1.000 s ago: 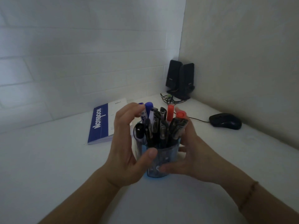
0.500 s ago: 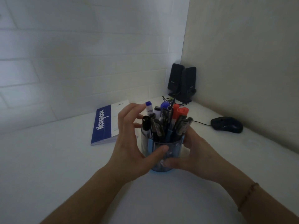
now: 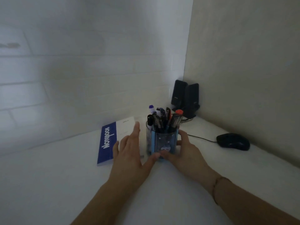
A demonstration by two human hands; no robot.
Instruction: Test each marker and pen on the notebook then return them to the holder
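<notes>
A full holder (image 3: 164,142) of pens (image 3: 164,119) stood just right of the closed notebook (image 3: 113,140). The right hand (image 3: 181,151) gripped it; the left hand (image 3: 129,150) lay open beside it. Testing seemed unstarted.

The holder (image 3: 163,140) is being flanked closely by the notebook (image 3: 113,140) leftward; the mouse (image 3: 233,141) and speakers (image 3: 185,96) are being kept well apart rightward.

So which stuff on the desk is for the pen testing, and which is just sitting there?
For the job:
- notebook, closed
- holder, right hand holding it
- pens and markers standing in it
- left hand, open beside the holder

Just lying about:
- speakers
- mouse
</notes>
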